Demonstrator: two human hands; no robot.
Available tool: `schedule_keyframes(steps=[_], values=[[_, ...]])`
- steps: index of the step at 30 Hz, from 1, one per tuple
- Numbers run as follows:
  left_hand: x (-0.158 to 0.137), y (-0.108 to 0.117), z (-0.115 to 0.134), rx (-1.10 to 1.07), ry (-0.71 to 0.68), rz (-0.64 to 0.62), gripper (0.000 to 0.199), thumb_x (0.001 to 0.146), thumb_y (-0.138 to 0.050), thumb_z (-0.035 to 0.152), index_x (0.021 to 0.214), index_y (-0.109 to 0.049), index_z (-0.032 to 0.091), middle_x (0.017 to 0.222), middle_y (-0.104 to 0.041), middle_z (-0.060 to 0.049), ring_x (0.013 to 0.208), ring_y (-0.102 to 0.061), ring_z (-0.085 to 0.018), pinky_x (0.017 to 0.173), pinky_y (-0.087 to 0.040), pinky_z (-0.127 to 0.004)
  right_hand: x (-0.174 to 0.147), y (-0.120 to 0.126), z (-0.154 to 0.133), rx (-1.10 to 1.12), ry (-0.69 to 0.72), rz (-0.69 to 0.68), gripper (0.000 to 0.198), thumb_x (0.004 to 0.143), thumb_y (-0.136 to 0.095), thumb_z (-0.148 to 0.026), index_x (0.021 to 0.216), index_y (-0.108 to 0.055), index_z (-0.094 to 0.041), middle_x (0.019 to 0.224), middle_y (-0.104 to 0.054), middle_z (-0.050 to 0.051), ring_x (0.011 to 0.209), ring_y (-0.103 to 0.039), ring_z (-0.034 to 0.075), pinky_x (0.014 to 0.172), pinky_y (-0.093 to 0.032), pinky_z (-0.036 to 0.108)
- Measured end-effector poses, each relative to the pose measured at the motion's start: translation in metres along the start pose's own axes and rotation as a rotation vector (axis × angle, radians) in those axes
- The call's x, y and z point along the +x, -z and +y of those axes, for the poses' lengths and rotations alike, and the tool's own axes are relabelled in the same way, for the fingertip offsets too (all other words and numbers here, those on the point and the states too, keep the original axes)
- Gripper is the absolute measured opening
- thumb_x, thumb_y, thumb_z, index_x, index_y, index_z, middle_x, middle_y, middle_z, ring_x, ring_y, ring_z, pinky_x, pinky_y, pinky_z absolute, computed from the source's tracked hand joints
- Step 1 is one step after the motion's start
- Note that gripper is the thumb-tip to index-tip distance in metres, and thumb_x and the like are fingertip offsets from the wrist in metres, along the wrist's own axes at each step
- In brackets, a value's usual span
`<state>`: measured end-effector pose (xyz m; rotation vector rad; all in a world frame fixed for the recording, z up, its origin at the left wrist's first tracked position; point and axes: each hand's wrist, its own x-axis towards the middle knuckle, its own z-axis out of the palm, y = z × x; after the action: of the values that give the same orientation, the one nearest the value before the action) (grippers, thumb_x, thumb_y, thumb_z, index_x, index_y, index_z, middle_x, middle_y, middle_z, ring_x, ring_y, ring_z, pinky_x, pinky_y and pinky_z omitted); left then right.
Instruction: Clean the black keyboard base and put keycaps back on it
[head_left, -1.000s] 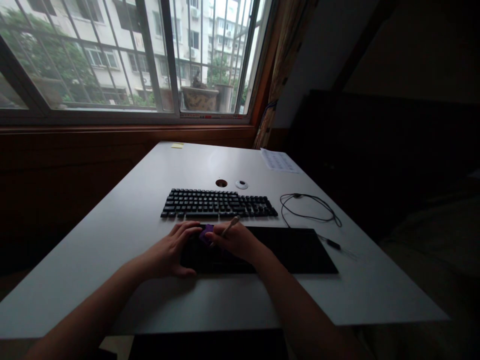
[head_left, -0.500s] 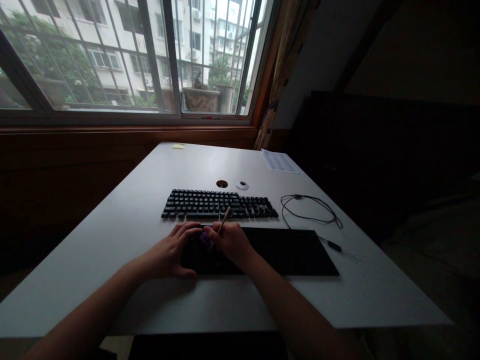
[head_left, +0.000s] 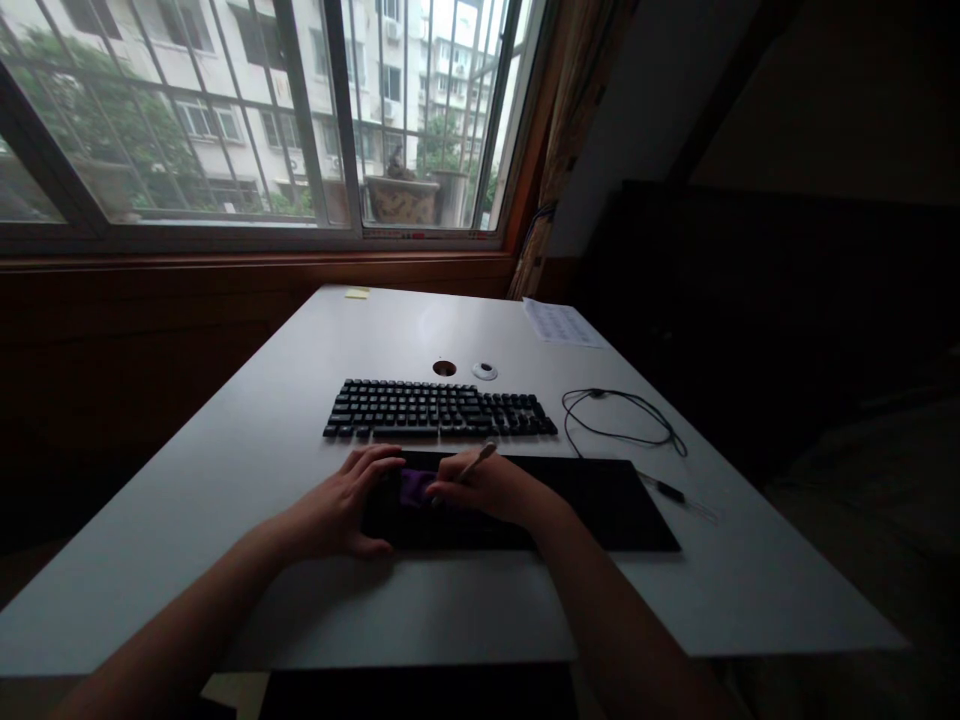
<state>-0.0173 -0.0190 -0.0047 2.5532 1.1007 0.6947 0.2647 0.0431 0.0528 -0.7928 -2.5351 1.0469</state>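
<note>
A flat black panel [head_left: 600, 505] lies on the white desk in front of me. My left hand [head_left: 349, 505] spans the panel's left end, its fingers at the far edge and its thumb at the near edge. Over the panel's left half, my right hand [head_left: 484, 487] is closed around a thin stick [head_left: 477, 460] with a pale, thicker upper end. A purple cloth [head_left: 415, 488] lies on the panel between the hands, against the right fingertips. Whether the right hand also pinches the cloth, and the stick's lower tip, I cannot make out.
Behind the panel is a black keyboard [head_left: 442, 408]. A looped black cable [head_left: 622, 415] lies to the right, near a black-handled tool with thin wires [head_left: 670, 491]. Farther back are a desk hole [head_left: 444, 368], its round cover [head_left: 484, 371], printed paper [head_left: 562, 323] and yellow notes [head_left: 357, 293].
My right hand has shifted right across the panel, and the stick now leans more to the right. More of the purple cloth shows. My left hand stays in place.
</note>
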Motion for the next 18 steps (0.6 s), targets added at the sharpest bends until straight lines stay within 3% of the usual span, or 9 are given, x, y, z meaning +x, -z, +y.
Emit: schedule_keyframes(steps=[6, 18], values=[[0.0, 0.0, 0.0, -0.01, 0.004, 0.002, 0.105, 0.07, -0.09, 0.048, 0.155, -0.029, 0.028, 0.158, -0.036, -0.017, 0.144, -0.034, -0.041, 0.116, -0.04, -0.062, -0.022, 0.019, 0.007, 0.09, -0.106, -0.031, 0.031, 0.097, -0.066, -0.044, 0.08, -0.068, -0.018, 0.064, -0.061, -0.003, 0.056, -0.056, 0.011, 0.052, -0.039, 0.021], [0.0, -0.001, -0.001, -0.007, 0.0, -0.009, 0.104, 0.072, -0.089, 0.046, 0.154, -0.028, 0.028, 0.159, -0.034, -0.017, 0.145, -0.034, -0.04, 0.117, -0.04, -0.062, -0.083, 0.04, 0.034, 0.211, -0.229, 0.113, 0.022, 0.089, -0.076, -0.04, 0.087, -0.079, -0.018, 0.075, -0.073, 0.003, 0.063, -0.065, 0.014, 0.056, -0.048, 0.023]])
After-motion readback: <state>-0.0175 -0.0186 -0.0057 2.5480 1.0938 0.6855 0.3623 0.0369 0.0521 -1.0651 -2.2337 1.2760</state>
